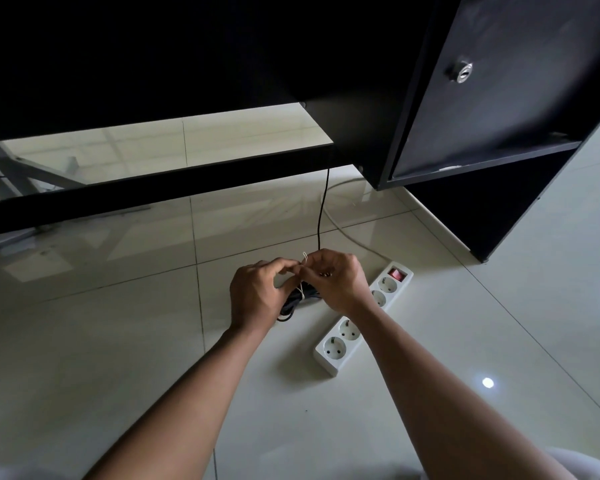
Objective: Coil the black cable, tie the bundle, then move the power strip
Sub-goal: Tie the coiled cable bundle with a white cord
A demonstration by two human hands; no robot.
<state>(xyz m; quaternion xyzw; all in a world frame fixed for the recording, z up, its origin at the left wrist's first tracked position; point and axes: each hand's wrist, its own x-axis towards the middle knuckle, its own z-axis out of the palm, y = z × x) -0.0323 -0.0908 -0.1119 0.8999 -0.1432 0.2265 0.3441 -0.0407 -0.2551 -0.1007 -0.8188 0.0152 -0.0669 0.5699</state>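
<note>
- Two bare hands meet just below the middle of the frame. The left hand (pixel 253 292) and right hand (pixel 336 282) both have their fingers curled inward, with thumb and fingertips pinched on a thin white tie (pixel 304 259). A small loop of the tie sticks up between them
- The tie is wire-thin and runs down around the black cable (pixel 293 303), a bundle of round, matte loops just under the hands. The left palm partly hides the bundle, and I cannot tell whether it rests on the floor
- One strand of the same cable rises nearly straight from the hands to the dark rail (pixel 153 188) crossing the frame above them
- The power strip (pixel 347 332) is a long white plastic bar with rounded corners, lying diagonally on the floor just right of the bundle. Its round sockets face up, a red switch (pixel 396 273) sits at its far end, and the right wrist covers its middle
- Its pale cord (pixel 347 233) curves away toward the upper right
- The floor (pixel 118 341) is glossy pale tile with thin dark grout lines
- The cabinet (pixel 482 116) at upper right is made of flat matte black boards with sharp square edges, and has a round metal lock (pixel 461 72). Its lower corner stands near the strip's switch end
- Open tile lies left of the arms and right of the strip
</note>
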